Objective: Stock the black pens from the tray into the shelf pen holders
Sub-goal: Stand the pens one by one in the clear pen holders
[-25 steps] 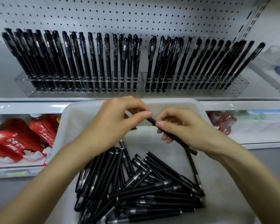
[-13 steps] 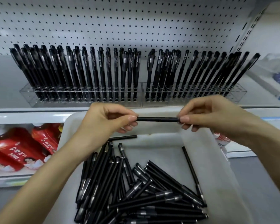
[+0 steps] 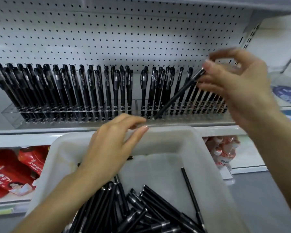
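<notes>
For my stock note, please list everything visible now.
held pen: one, black, tilted, tip at right holder.
shelf pens: many, black, standing in holders.
pen holders: two, clear, on shelf.
tray: one, white, before shelf.
loose pens: many, black, in tray.
pegboard: one, white, behind.
red packs: several, lower left.
small bottles: several, white-red, lower right.
left hand: fingers relaxed, over tray's far rim.
right hand: pinches held pen's top.

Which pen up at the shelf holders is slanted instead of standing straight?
The pen pinched by the right hand: it slants steeply across the upright ones in the right holder.
</notes>
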`<control>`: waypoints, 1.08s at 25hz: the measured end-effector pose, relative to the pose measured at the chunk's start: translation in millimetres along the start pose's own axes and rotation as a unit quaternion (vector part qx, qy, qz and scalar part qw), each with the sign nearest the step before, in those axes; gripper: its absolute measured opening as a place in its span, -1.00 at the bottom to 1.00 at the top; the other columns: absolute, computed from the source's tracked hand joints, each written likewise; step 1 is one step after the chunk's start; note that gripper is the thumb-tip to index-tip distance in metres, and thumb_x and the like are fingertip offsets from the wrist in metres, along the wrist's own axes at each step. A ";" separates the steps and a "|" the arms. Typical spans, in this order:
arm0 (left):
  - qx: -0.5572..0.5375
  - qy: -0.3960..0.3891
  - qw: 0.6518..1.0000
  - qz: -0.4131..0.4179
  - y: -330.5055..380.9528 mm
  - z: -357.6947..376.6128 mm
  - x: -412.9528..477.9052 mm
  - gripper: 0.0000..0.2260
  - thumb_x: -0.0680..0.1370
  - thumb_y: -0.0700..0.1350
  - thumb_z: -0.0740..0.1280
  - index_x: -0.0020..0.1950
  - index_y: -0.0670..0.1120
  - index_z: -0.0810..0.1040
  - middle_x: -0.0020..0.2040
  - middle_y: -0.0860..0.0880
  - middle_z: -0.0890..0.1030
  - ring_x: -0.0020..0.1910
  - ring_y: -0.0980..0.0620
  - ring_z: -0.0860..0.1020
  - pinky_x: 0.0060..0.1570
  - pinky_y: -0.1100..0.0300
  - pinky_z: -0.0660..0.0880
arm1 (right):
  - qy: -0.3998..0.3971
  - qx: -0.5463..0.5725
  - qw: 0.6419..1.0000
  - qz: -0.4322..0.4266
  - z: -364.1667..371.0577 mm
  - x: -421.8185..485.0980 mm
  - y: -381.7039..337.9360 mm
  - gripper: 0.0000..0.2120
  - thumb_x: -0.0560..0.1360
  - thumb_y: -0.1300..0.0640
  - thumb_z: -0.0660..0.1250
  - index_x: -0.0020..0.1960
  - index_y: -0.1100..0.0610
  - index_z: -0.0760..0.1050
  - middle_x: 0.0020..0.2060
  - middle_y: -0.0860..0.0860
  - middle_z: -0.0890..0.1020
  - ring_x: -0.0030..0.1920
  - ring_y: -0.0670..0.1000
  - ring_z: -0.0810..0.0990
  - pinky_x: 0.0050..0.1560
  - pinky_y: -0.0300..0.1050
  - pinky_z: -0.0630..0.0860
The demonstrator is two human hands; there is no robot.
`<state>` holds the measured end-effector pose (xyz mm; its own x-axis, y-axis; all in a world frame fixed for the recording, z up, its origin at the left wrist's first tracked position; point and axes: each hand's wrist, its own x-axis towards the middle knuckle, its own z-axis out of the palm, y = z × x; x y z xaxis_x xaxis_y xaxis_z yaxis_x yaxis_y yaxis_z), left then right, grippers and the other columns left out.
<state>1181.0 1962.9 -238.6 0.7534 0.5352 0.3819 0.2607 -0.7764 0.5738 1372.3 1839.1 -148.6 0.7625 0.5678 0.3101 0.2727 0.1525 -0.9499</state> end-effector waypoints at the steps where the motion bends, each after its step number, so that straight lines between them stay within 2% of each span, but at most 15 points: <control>1: 0.071 0.005 0.997 0.026 -2.0 0.3 2.9 -0.62 0.55 0.21 0.11 0.22 0.08 0.52 0.12 0.21 0.54 0.11 0.23 0.49 0.13 0.18 0.46 | 0.012 -0.036 0.997 -0.061 -1.6 8.4 -6.6 -0.73 0.39 0.16 0.44 0.05 0.13 0.46 -0.14 0.05 0.64 -0.16 -0.02 0.69 -0.16 -0.19 0.62; 3: 0.166 0.005 0.984 0.060 -5.7 5.6 5.8 -0.54 0.58 0.19 0.05 0.33 -0.03 0.44 0.25 0.07 0.50 0.23 0.12 0.43 0.23 0.18 0.34 | 0.014 -0.107 0.980 -0.166 -3.0 22.8 -12.9 -0.77 0.45 0.19 0.43 -0.01 0.05 0.40 -0.08 0.08 0.61 -0.13 -0.01 0.68 -0.17 -0.15 0.63; 6: 0.243 -0.025 0.967 0.075 -11.7 19.1 8.4 -0.47 0.58 0.18 0.03 0.38 -0.14 0.38 0.33 -0.07 0.46 0.31 -0.01 0.40 0.36 0.12 0.22 | 0.012 -0.176 0.960 -0.216 -2.2 38.8 -0.9 -0.77 0.41 0.18 0.47 -0.07 0.05 0.43 -0.09 0.02 0.62 -0.13 -0.01 0.67 -0.16 -0.10 0.63; 9: 0.287 -0.040 0.954 0.079 -16.9 26.4 12.0 -0.44 0.58 0.18 0.03 0.38 -0.18 0.37 0.33 -0.12 0.47 0.32 -0.06 0.42 0.33 0.04 0.17 | 0.020 -0.192 0.961 -0.199 1.8 44.7 17.2 -0.76 0.37 0.18 0.51 -0.14 0.02 0.44 -0.16 -0.04 0.61 -0.17 -0.03 0.67 -0.11 -0.08 0.63; 13: 0.321 -0.053 0.941 0.088 -22.3 29.9 13.8 -0.43 0.57 0.19 0.04 0.40 -0.18 0.35 0.33 -0.12 0.46 0.32 -0.06 0.42 0.38 0.01 0.21 | 0.034 -0.161 0.969 -0.183 5.7 49.2 26.6 -0.72 0.37 0.20 0.51 -0.19 -0.04 0.42 -0.21 -0.06 0.61 -0.19 -0.03 0.67 -0.12 -0.07 0.63; 19: 0.321 -0.052 0.941 0.091 -26.1 33.7 11.4 -0.42 0.58 0.20 0.02 0.44 -0.18 0.27 0.39 -0.12 0.40 0.37 -0.05 0.37 0.34 -0.09 0.25 | -0.018 -0.205 0.964 -0.166 11.9 51.9 35.2 -0.78 0.36 0.14 0.51 -0.10 0.16 0.51 -0.19 -0.01 0.62 -0.16 0.00 0.64 -0.08 -0.09 0.61; 23: 0.335 -0.055 0.936 0.097 -29.6 34.7 10.9 -0.41 0.58 0.20 0.01 0.45 -0.17 0.24 0.40 -0.12 0.38 0.39 -0.04 0.33 0.34 -0.09 0.22 | -0.045 -0.246 0.954 -0.163 13.5 51.1 45.7 -0.76 0.34 0.09 0.52 -0.08 0.14 0.54 -0.19 0.01 0.64 -0.14 -0.01 0.64 -0.03 -0.10 0.60; 27: 0.325 -0.056 0.939 0.095 -29.8 34.3 11.2 -0.43 0.58 0.17 0.02 0.45 -0.18 0.25 0.39 -0.12 0.38 0.39 -0.04 0.33 0.33 -0.10 0.20 | -0.075 -0.259 0.949 -0.162 14.1 55.2 49.5 -0.79 0.35 0.13 0.52 -0.08 0.15 0.56 -0.17 0.02 0.66 -0.15 -0.02 0.66 -0.02 -0.08 0.61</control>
<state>1202.3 1980.6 -276.3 0.8731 0.3566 0.3325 0.4012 -0.9130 -0.0744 1419.6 1889.4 -179.1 0.5074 0.6739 0.5370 0.7600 -0.0563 -0.6474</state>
